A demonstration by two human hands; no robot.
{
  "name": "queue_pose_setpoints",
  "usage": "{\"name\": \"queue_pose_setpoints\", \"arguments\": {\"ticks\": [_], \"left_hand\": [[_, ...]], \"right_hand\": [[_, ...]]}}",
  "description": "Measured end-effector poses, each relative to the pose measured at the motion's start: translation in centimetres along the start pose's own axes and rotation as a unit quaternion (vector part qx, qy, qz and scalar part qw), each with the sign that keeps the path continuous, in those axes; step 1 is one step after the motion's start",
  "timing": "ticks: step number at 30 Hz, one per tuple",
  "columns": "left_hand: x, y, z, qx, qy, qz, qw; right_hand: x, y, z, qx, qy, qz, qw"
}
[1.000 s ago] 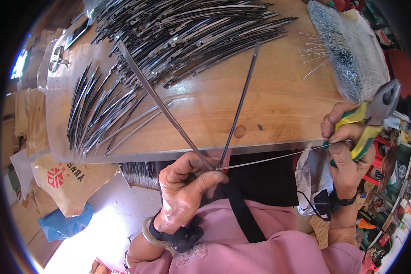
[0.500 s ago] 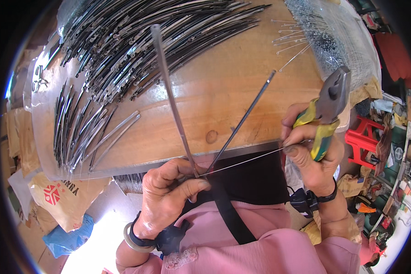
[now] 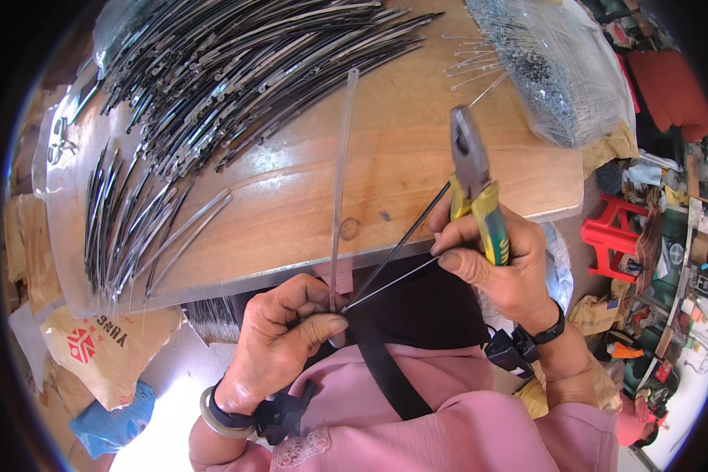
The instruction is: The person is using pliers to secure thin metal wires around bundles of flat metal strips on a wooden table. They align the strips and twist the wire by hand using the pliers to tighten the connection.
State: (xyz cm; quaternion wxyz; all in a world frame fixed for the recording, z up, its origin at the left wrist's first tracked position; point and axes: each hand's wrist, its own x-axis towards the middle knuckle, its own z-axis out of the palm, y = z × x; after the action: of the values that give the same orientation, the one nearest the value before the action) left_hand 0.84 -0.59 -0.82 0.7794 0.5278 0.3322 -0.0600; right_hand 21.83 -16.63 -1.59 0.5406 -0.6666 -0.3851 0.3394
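My left hand [image 3: 285, 324] pinches the lower ends of a pale slim metal strip [image 3: 341, 189] and a dark slim metal strip [image 3: 407, 236], which spread upward in a V. Between my two hands runs a thin metal wire [image 3: 392, 281], its left end at my left fingertips. The thumb and finger of my right hand [image 3: 507, 271] close on the wire's other end. That hand also keeps hold of pliers [image 3: 473, 161] with yellow-green handles, jaws pointing up and away. Exactly how strips and wire meet is hidden by my left fingers.
A large heap of dark metal strips [image 3: 236, 86] covers the table's far left, with a smaller bunch [image 3: 130, 228] nearer. Looped wires [image 3: 476, 67] lie by a clear plastic bag [image 3: 558, 86] at far right. The wooden table [image 3: 291, 228] ends just beyond my hands. A red stool [image 3: 610, 240] stands right.
My right hand has moved left, closer to my left hand, bringing the pliers over the table's near edge. The pale strip has swung from leaning left to nearly upright.
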Motion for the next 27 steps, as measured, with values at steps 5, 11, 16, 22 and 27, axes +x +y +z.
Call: {"name": "queue_pose_setpoints", "arguments": {"ticks": [5, 11, 16, 22, 27], "left_hand": [[-0.2, 0.1, 0.1, 0.016, -0.015, -0.022, 1.0], [-0.6, 0.5, 0.3, -0.002, -0.026, -0.075, 0.997], [-0.7, 0.5, 0.6, 0.005, -0.027, -0.073, 0.997], [-0.5, 1.0, -0.4, 0.058, -0.041, 0.001, 0.997], [0.2, 1.6, -2.3, 0.063, -0.079, 0.012, 0.995]], "right_hand": [[0.0, -2.2, 0.1, -0.152, -0.056, -0.053, 0.985], [1.0, -3.2, 0.2, -0.36, -0.072, -0.207, 0.907], [1.9, -2.5, 0.5, -0.38, -0.12, -0.227, 0.888], [1.6, -1.9, 0.7, -0.365, -0.129, -0.21, 0.898], [1.3, -2.3, 1.2, -0.348, -0.096, -0.25, 0.898]]}}
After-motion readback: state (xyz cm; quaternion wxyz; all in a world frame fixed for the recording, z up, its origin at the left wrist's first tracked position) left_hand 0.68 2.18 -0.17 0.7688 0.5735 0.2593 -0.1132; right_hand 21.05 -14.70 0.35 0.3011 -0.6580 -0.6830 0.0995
